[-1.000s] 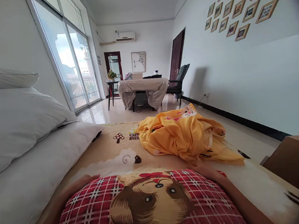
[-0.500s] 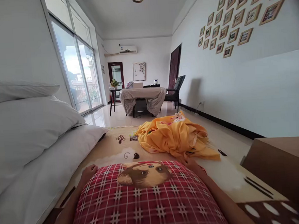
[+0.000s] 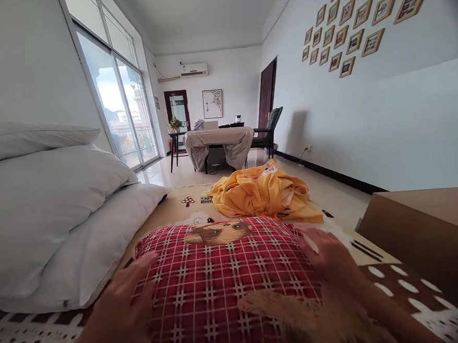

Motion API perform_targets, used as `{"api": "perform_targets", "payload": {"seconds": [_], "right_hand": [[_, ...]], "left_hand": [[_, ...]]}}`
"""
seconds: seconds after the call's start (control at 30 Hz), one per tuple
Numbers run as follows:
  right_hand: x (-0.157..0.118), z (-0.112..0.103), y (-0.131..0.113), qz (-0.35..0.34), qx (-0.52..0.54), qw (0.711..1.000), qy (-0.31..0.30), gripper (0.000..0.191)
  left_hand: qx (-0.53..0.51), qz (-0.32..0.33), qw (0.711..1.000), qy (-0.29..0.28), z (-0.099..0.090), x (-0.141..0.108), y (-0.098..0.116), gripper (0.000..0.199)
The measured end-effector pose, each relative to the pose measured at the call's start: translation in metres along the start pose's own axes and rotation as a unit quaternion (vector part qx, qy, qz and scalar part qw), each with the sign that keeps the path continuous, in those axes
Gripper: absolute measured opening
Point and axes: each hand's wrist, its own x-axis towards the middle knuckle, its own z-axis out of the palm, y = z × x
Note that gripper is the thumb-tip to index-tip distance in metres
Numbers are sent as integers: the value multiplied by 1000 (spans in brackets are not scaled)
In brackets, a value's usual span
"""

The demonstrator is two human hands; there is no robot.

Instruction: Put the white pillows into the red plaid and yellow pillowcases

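A cream-and-brown patterned blanket [image 3: 390, 293] bears a plump red-plaid fabric pillow [image 3: 220, 271]. Left hand [image 3: 130, 298] and right hand [image 3: 326, 251] lie open at its opposite sides; gentle, matched pressure appears advisable.

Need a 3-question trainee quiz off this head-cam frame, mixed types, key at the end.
1. True or false: the red plaid pillow lies between the left hand and the right hand.
2. Where does the crumpled yellow cloth lie? A) on the black chair; B) beyond the red plaid pillow; C) under the covered table.
3. Fill in: white pillows are stacked at the picture's left; a brown ____ sits at its right edge.

Key: 1 true; 2 B; 3 box.
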Motion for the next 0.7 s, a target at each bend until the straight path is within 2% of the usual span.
{"api": "perform_targets", "payload": {"seconds": [0.07,0.13,0.17,0.2,0.27,0.37,0.47,0.6,0.7], "right_hand": [[-17,-18,-52,-129,56,990,-10,52],[-36,-21,-98,-268,55,961,-47,77],[-43,-16,-116,-339,46,939,-39,81],[-50,-8,-128,-376,26,926,-10,77],[-58,11,-137,-400,-20,915,45,68],[-64,33,-123,-366,-83,923,85,63],[-71,37,-96,-314,-115,936,108,71],[-84,33,-61,-250,-133,953,105,78],[-95,32,-37,-212,-152,960,100,85]], "left_hand": [[46,144,988,-3,3,-5,52,68],[90,254,963,22,20,-8,93,87],[111,312,942,52,33,-8,107,86],[136,341,928,70,46,-8,116,84],[180,361,910,91,69,-8,121,76],[220,333,912,92,84,-12,108,74],[233,289,924,92,78,-22,83,78],[231,212,946,83,65,-40,38,87],[218,163,958,91,67,-57,-2,91]]}}
